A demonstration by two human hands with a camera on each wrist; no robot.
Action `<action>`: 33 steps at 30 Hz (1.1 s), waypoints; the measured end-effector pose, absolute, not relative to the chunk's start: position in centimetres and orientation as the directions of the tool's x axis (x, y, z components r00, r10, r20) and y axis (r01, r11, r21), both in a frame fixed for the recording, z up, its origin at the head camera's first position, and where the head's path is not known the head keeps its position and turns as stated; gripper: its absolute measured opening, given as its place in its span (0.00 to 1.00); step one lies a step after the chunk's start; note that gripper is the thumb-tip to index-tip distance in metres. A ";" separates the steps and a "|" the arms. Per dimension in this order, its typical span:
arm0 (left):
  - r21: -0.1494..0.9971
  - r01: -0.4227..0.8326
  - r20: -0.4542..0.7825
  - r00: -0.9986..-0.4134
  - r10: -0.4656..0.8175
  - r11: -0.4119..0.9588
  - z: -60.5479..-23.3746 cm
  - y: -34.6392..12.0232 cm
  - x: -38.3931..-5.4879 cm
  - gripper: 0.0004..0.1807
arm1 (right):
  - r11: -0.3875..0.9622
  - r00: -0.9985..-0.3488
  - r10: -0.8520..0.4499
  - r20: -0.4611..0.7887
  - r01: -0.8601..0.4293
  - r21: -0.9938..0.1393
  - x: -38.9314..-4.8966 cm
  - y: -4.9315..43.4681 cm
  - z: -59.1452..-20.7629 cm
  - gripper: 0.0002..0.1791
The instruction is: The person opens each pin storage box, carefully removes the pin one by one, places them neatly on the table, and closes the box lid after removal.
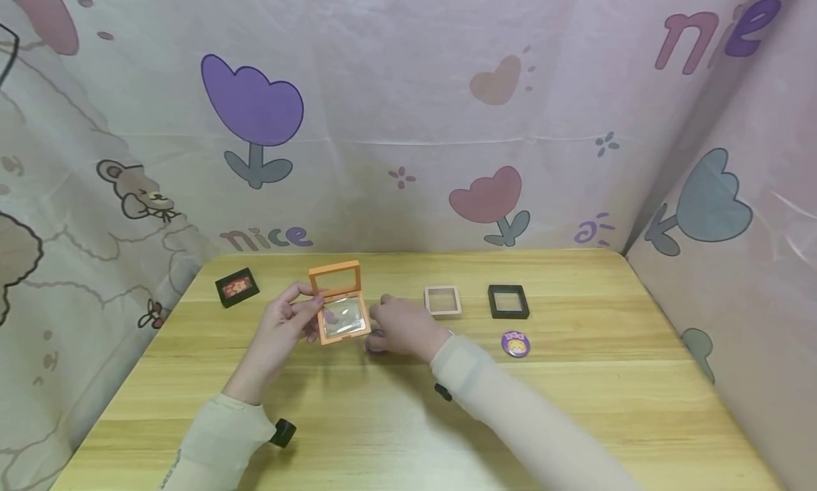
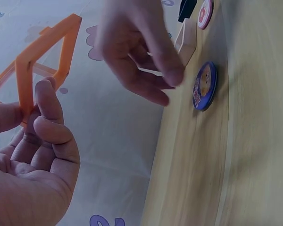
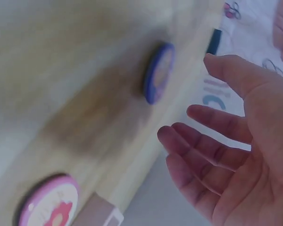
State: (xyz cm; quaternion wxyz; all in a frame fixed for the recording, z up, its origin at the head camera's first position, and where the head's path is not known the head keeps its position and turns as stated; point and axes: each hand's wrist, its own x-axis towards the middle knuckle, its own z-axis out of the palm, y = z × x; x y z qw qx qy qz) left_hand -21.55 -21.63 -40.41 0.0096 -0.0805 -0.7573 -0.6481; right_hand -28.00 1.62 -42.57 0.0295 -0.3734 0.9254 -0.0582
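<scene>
My left hand grips the lower left side of an orange hinged display frame between thumb and fingers. The frame is swung open above the table, its upper half raised and clear film in the lower half. My right hand hovers just right of it, thumb and fingers apart and loosely bent, nothing between them. Below those fingers a round blue-rimmed badge lies on the table, partly covered by the hand in the head view. A pink-rimmed badge with a red flower lies close by, mostly hidden behind my right wrist.
Behind the right hand lies a pale pink frame, with a black frame farther right. A purple badge lies in front of that. At the back left sits a black frame holding a red picture. A printed curtain borders the table.
</scene>
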 end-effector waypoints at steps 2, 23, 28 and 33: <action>0.982 0.129 0.113 -0.986 0.120 0.136 -40.4 -21.6 -21.5 0.10 | 0.721 -0.735 -0.677 -0.021 -0.658 -0.217 -28.3 2.2 -41.9 0.21; 0.987 0.121 0.091 -0.967 0.239 0.110 -41.2 -19.2 -22.1 0.13 | 0.282 -0.729 -0.681 0.062 -0.340 -0.897 -29.6 7.7 -37.8 0.26; 0.987 0.126 0.095 -0.960 0.264 0.103 -41.7 -18.8 -22.1 0.13 | 0.271 -0.730 -0.684 0.002 -0.257 -0.928 -29.0 7.8 -37.4 0.30; 0.984 0.121 0.085 -0.963 0.257 0.128 -42.0 -18.5 -22.0 0.13 | 0.297 -0.727 -0.686 -0.015 -0.261 -0.918 -28.6 7.7 -37.5 0.31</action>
